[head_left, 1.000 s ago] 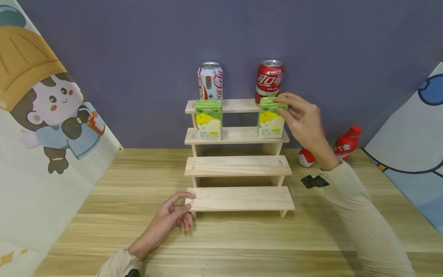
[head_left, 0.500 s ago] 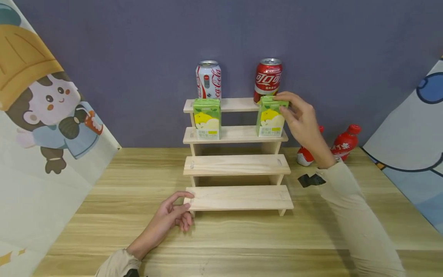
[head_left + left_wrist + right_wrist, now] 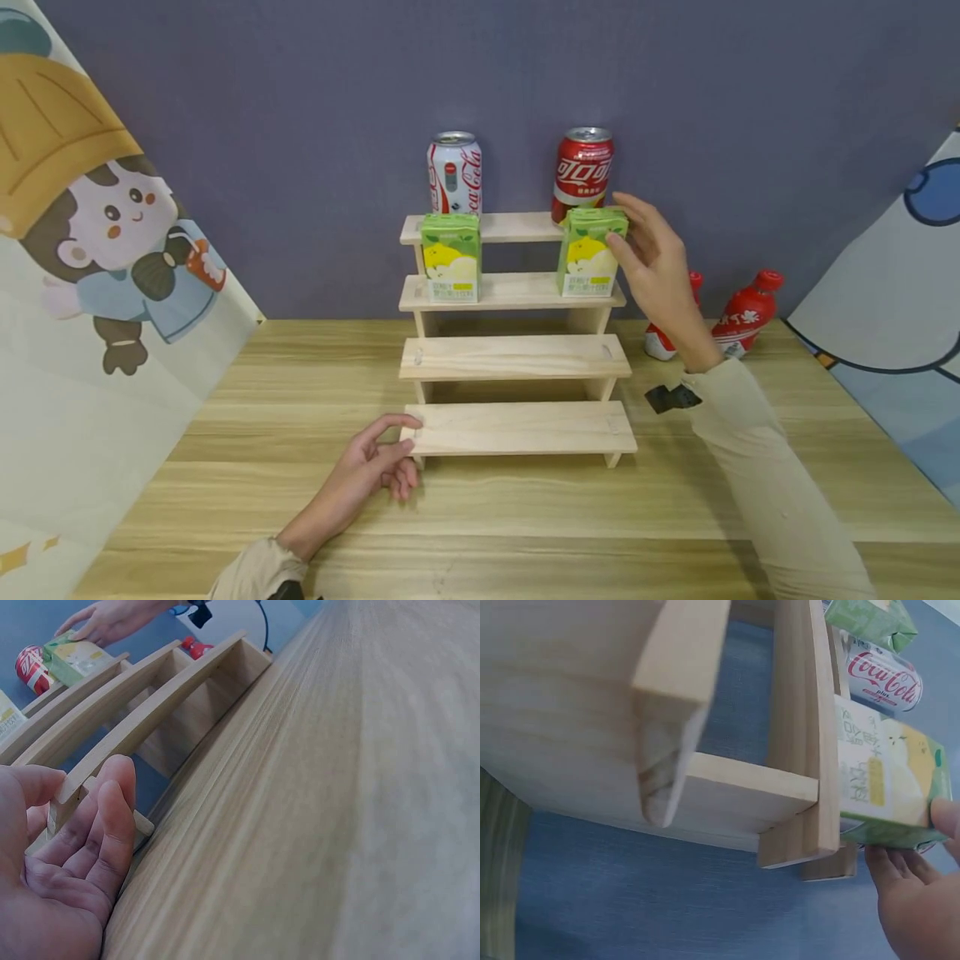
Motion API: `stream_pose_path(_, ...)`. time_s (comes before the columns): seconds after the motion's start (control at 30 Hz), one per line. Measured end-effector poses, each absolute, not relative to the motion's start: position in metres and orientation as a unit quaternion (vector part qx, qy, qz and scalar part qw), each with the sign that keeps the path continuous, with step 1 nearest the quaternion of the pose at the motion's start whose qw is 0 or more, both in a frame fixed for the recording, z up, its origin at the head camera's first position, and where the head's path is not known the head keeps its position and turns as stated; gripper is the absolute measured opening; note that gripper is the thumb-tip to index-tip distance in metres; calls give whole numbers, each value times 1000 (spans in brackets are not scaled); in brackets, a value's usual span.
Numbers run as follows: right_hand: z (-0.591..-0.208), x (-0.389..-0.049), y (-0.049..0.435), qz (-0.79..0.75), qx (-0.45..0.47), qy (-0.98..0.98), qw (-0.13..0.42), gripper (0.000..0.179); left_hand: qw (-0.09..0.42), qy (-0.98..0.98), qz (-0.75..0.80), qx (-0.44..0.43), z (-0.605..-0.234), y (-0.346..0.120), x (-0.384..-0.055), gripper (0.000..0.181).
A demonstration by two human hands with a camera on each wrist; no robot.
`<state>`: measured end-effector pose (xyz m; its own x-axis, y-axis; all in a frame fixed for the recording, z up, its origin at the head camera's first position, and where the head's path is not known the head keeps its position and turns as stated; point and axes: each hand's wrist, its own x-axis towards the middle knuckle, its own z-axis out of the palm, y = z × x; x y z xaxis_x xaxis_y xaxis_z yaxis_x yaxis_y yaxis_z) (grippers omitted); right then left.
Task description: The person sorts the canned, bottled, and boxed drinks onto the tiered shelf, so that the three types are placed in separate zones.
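Note:
A four-step wooden display rack [image 3: 517, 429] stands on the table against the back wall. My left hand [image 3: 365, 467] holds the left end of its lowest step, the fingers curled about the corner in the left wrist view. On the second-highest step, at the right, stands a green-and-yellow juice carton [image 3: 587, 257]. My right hand [image 3: 660, 267] holds this carton by its right side, thumb on the front and the other fingers behind. A matching juice carton [image 3: 452, 260] stands at the left of that step. The right wrist view shows the thumb [image 3: 946, 816] on the carton's upper edge.
On the top step stand a white Coca-Cola can [image 3: 455, 173] at left and a red cola can [image 3: 582, 173] at right, behind the cartons. Red bottles [image 3: 748, 310] stand on the table right of the rack, partly behind the right arm. A dark wall [image 3: 337, 167] rises behind.
My right index finger has lifted off the carton's top and moved to its right rear side. The carton looks slightly turned. The left hand stays on the lowest step.

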<state>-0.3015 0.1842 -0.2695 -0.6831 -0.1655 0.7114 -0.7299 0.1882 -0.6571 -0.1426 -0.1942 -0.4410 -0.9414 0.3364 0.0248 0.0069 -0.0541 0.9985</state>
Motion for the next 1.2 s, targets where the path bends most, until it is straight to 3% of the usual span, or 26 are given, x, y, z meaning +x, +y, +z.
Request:
stream_pose_path(0.77, -291, -305, 201, 467, 221, -818, 252, 62, 119, 676, 715, 129, -442, -195, -144, 38)
stream_pose_path(1.2, -303, -288, 218, 425, 214, -832, 284, 49, 119, 678, 714, 131, -442, -195, -145, 39)
